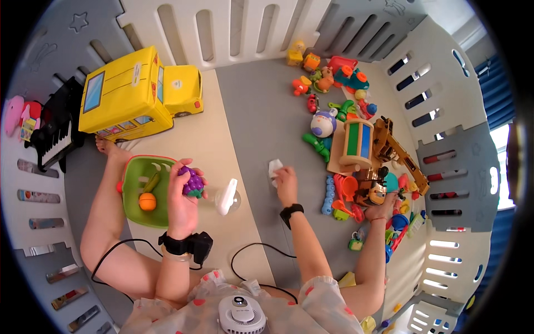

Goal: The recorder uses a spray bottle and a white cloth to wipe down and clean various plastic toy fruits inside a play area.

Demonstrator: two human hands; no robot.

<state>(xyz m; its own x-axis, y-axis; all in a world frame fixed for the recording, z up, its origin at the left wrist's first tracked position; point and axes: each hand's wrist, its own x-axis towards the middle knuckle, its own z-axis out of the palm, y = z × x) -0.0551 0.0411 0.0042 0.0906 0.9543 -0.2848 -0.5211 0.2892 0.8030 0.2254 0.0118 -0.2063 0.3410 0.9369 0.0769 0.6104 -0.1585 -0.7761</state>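
Observation:
My left hand (183, 200) holds a purple toy bunch of grapes (192, 182) with a green base, raised beside a green basket (137, 217). A toy orange (147, 201) and a green pod-like toy (151, 182) lie in the basket. My right hand (286, 183) grips a crumpled white wipe or tissue (275, 168) over the grey mat. Between my hands, a clear bottle with a white spray or pump top (227, 198) stands on the cream mat.
A yellow bus-shaped box (121, 96) and a black toy piano (58, 129) are at the left. Many toys, a wooden drum toy (357, 144) and a toy crane truck (396, 150) lie at the right. A slatted play fence (267, 29) surrounds the mat; a black cable (250, 246) crosses near my lap.

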